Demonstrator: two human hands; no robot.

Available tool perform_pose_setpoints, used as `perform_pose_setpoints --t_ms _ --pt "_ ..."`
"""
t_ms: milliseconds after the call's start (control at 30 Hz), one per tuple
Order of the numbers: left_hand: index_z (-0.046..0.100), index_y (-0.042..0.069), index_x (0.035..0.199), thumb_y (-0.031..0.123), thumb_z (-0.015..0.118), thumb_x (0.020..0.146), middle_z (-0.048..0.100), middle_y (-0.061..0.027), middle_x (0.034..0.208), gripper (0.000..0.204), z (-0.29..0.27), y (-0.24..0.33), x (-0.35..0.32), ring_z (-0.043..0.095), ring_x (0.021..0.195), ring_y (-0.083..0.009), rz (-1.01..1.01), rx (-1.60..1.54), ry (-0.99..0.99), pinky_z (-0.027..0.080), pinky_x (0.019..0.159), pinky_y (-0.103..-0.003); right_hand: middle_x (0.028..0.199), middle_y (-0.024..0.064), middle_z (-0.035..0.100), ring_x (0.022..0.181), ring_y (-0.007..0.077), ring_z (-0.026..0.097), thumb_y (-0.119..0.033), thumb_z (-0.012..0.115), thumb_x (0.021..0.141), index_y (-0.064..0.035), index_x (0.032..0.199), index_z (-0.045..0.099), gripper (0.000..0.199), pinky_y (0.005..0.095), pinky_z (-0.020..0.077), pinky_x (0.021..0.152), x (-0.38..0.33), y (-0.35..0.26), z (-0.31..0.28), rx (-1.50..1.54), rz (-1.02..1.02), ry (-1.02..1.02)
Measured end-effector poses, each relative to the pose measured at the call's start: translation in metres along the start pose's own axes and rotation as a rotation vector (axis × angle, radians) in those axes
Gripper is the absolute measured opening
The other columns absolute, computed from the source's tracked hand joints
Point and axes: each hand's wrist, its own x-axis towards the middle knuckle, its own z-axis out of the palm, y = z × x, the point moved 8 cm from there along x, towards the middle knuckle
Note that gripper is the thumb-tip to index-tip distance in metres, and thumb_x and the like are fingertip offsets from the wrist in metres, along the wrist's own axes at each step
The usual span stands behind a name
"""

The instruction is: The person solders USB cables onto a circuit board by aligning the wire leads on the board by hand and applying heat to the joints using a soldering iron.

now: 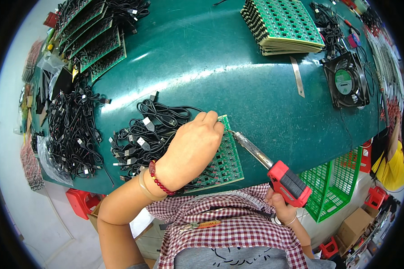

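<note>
A green circuit board lies on the table in front of me, its near part lined with small dark components and thin wire ends. Over its far left edge my left hand is closed, fingertips pinched on the end of a black USB cable; the tip of the wire is hidden. My right hand grips a soldering iron with a red and black body. Its metal tip points left and meets the board's far edge close to my left fingertips. Bundled USB cables lie left of the board, partly behind my left forearm.
Another heap of black cables sits further left. Boards with cables lean at the far left. A stack of green boards, a metal strip and a fan are on the right. A green crate stands beside the table.
</note>
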Motion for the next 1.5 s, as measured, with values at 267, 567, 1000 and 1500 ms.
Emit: perform_pose_setpoints --t_ms 267,567,1000,1500 --pt "0.054 0.001 0.074 0.006 0.062 0.079 0.049 -0.0106 0.079 0.01 0.002 -0.001 0.0 0.056 0.079 -0.0266 -0.004 0.02 0.003 0.05 0.065 -0.036 0.08 0.0057 0.061 0.071 0.0136 0.057 -0.015 0.063 0.088 0.0032 0.107 0.061 0.026 0.0297 0.0477 0.065 -0.003 -0.009 0.005 0.13 -0.011 -0.03" --pt "0.059 0.004 0.077 0.009 0.063 0.077 0.053 -0.0085 0.074 0.006 -0.001 -0.006 -0.001 0.06 0.069 -0.0277 -0.094 -0.032 0.07 0.05 0.058 -0.038 0.078 0.0054 0.061 0.07 0.0123 0.057 -0.015 0.061 0.091 0.0007 0.095 0.059 0.016 0.028 0.0474 0.064 -0.009 -0.003 0.01 0.203 0.026 -0.003" --pt "0.056 0.006 0.082 0.009 0.064 0.076 0.052 -0.0077 0.074 0.009 0.001 -0.004 0.0 0.059 0.071 -0.0274 -0.072 -0.057 0.059 0.048 0.058 -0.039 0.077 0.0056 0.06 0.068 0.0119 0.057 -0.013 0.06 0.091 0.0022 0.097 0.059 0.016 0.0277 0.0483 0.062 -0.011 -0.001 0.014 0.176 0.006 -0.044" --pt "0.057 0.006 0.082 0.009 0.065 0.079 0.05 -0.0079 0.079 0.009 0.004 -0.002 0.0 0.057 0.078 -0.0263 -0.014 -0.03 0.022 0.049 0.062 -0.037 0.067 0.0099 0.058 0.054 0.0116 0.051 -0.034 0.056 0.093 0.0033 0.085 0.056 0.038 0.0241 0.0405 0.049 -0.004 -0.01 0.023 0.137 0.0 0.003"
